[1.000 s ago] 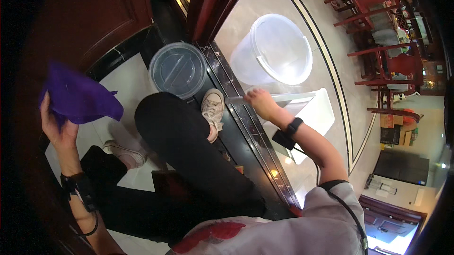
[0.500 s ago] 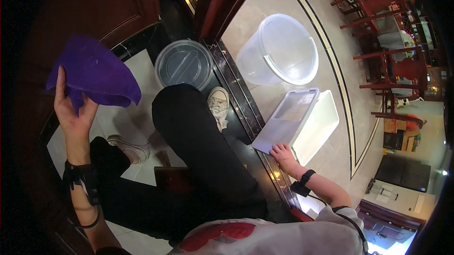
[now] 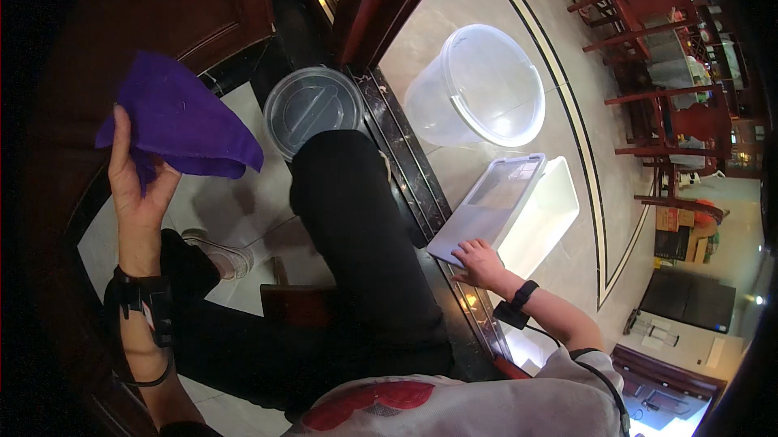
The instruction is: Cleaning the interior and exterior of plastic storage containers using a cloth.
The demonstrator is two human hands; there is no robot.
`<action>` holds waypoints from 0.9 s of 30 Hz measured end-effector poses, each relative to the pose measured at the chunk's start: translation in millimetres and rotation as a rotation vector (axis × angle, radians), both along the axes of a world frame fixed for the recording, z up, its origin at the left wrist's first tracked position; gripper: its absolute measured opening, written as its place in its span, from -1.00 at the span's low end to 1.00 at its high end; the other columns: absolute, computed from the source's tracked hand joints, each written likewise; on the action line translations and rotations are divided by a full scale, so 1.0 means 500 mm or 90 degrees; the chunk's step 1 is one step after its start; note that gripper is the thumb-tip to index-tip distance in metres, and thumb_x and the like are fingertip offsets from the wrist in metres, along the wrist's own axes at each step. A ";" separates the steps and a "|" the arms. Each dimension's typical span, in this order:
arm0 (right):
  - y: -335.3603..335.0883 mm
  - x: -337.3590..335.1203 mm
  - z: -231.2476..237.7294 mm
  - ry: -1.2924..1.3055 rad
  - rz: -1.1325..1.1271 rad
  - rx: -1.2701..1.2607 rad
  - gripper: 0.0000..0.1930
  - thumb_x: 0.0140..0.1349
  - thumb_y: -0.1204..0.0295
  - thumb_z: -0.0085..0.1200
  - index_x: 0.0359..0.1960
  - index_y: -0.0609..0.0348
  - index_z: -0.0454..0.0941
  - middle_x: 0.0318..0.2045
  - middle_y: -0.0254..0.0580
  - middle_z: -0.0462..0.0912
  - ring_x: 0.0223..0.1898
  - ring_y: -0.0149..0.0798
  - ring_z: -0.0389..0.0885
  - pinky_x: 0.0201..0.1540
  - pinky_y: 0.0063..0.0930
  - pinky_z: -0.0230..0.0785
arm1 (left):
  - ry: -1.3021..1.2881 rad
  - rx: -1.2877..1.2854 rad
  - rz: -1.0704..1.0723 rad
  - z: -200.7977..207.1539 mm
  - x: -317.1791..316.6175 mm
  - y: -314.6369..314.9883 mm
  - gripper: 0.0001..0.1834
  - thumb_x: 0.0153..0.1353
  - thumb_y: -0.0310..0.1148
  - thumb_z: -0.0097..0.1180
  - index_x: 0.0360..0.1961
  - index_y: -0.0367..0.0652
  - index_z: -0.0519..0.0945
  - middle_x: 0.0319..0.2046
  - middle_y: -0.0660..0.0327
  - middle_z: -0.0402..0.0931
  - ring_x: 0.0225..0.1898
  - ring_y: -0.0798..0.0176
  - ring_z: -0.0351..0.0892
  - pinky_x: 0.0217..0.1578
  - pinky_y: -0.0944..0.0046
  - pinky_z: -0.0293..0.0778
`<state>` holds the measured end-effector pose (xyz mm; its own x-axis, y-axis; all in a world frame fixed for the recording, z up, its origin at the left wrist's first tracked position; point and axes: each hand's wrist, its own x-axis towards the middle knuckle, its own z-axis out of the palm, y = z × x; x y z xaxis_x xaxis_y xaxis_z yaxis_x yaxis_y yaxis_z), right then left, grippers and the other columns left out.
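My left hand [image 3: 144, 202] is raised at the left and closed on a purple cloth [image 3: 190, 117], which hangs folded over the fingers. At the right, my right hand [image 3: 481, 264] grips the near edge of a white plastic lid [image 3: 462, 230] with a see-through panel. The fingers lie over the lid, while the thumb is mostly hidden. The lid leans at a tilt against a white rectangular plastic box [image 3: 559, 206], whose inside partly shows.
A translucent bucket [image 3: 425, 101] stands beyond the box. A round clear lid [image 3: 279, 117] lies on the dark step [image 3: 433, 194], past my bent knee [image 3: 340, 186]. A dark red door [image 3: 186, 0] closes off the left. Wooden chairs [image 3: 685, 117] stand far right.
My left hand and the purple cloth have shifted slightly right. My knee has moved right and now covers one shoe. The white lid has slid a little toward me with my right hand.
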<state>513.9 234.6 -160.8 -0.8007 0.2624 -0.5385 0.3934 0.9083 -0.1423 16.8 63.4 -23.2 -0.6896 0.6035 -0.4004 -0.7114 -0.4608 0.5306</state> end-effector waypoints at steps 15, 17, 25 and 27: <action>0.023 0.018 -0.003 0.164 -0.534 0.323 -0.22 -0.19 0.37 0.18 0.10 0.37 0.05 0.18 0.29 -0.08 0.21 0.20 -0.10 0.20 -0.08 -0.18 | 0.102 -0.094 -0.023 -0.020 -0.007 0.002 -0.57 0.00 -0.34 0.20 -0.08 -0.20 0.43 -0.13 0.21 0.41 -0.07 0.30 0.38 -0.08 0.29 0.37; 0.000 0.013 -0.008 0.166 -0.802 0.337 -0.38 -0.13 0.34 0.15 -0.05 0.42 0.19 0.04 0.32 0.19 0.08 0.16 0.18 0.10 -0.13 0.05 | -0.061 -0.053 0.001 -0.021 -0.013 0.004 -0.57 0.00 -0.34 0.20 -0.07 -0.19 0.43 -0.11 0.21 0.40 -0.06 0.30 0.37 -0.07 0.30 0.37; -0.011 0.086 -0.097 0.386 -0.951 0.272 -0.68 -0.01 0.30 0.07 -0.46 0.37 0.33 -0.59 -0.01 0.43 -0.51 -0.09 0.40 -0.38 -0.32 0.28 | -0.031 -0.023 -0.045 -0.040 -0.015 0.018 -0.61 0.03 -0.34 0.16 -0.10 -0.21 0.45 -0.08 0.20 0.41 -0.07 0.29 0.40 -0.04 0.27 0.35; 0.006 0.131 -0.077 0.427 -0.967 0.226 -0.73 0.02 0.32 0.07 -0.47 0.34 0.37 -0.56 -0.13 0.45 -0.49 -0.25 0.38 -0.39 -0.40 0.27 | -0.035 -0.025 -0.029 -0.016 0.000 0.035 -0.62 0.05 -0.34 0.14 -0.09 -0.21 0.44 -0.07 0.20 0.40 -0.06 0.30 0.40 -0.04 0.27 0.35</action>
<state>579.4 237.6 -199.5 0.2217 0.9750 0.0146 0.8343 -0.1819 -0.5205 16.5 80.9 -31.0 -0.6373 0.6170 -0.4617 -0.7604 -0.4060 0.5069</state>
